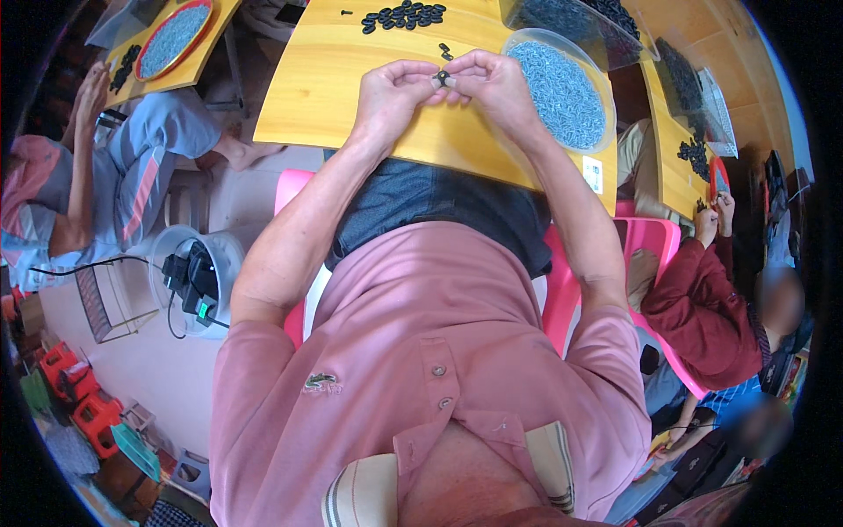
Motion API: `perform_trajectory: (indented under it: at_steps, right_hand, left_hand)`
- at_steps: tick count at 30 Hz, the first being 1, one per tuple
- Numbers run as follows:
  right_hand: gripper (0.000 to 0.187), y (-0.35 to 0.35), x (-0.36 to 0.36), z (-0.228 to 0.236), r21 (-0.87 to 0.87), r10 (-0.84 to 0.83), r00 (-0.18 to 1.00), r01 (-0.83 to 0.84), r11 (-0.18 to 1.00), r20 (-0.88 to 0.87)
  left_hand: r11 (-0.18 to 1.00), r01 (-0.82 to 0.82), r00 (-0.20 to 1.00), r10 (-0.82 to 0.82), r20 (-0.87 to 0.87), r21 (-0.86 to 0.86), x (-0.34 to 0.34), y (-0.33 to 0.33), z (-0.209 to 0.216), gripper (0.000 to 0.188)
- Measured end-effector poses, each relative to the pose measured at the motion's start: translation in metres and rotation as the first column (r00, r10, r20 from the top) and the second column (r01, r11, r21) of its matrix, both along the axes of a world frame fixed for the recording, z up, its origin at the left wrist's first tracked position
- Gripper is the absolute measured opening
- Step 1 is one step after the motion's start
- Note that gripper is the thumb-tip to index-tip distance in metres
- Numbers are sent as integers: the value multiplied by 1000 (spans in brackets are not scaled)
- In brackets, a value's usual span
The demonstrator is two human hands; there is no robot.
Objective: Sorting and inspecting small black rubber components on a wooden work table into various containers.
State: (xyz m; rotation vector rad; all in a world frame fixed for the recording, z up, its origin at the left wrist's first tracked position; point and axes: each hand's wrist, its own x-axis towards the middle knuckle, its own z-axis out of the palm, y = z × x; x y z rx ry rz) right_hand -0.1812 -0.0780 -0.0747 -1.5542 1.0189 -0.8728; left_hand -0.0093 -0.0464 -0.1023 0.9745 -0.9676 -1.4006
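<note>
Above the front part of the yellow table [307, 97], my left hand [387, 95] and my right hand [499, 86] meet fingertip to fingertip. Both pinch one small black part [442, 77], mostly covered by the fingers; its exact kind is too small to make out. Just beyond my fingers lie a few loose black oval pieces [446, 53]. Farther back is a group of similar black oval pieces [404, 15]. Right of my right hand stands a round clear tub [608, 132] filled with small silvery-blue pieces that look like screws [562, 97].
A clear bin [571, 31] with black parts stands behind the tub. To the left, a person sits by another table with a red-rimmed bowl [209, 22]. At right, a person in dark red works at a table. A bucket [230, 263] with black devices stands on the floor.
</note>
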Motion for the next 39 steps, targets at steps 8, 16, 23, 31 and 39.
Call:
perform_trajectory:
  at_steps: [8,16,23,31,39]
  right_hand:
    - [27,-6,-17,16,54,88,994,-85,995,-59]
    - [38,-6,-14,24,93,179,976,-169,981,-121]
    - [37,3,-11,14,95,128,990,-122,988,-59]
    - [36,7,-8,22,133,99,994,-93,987,-40]
    - [33,8,-5,23,158,97,995,-93,983,-22]
  left_hand:
    - [946,228,854,-80,515,-229,12,-7,5,33]
    - [821,347,686,107,720,-453,14,-7,6,34]
    - [776,333,665,210,717,-536,10,2,7,27]
    - [738,372,596,275,755,-563,12,2,7,27]
    - [778,335,599,260,757,-532,12,2,10,20]
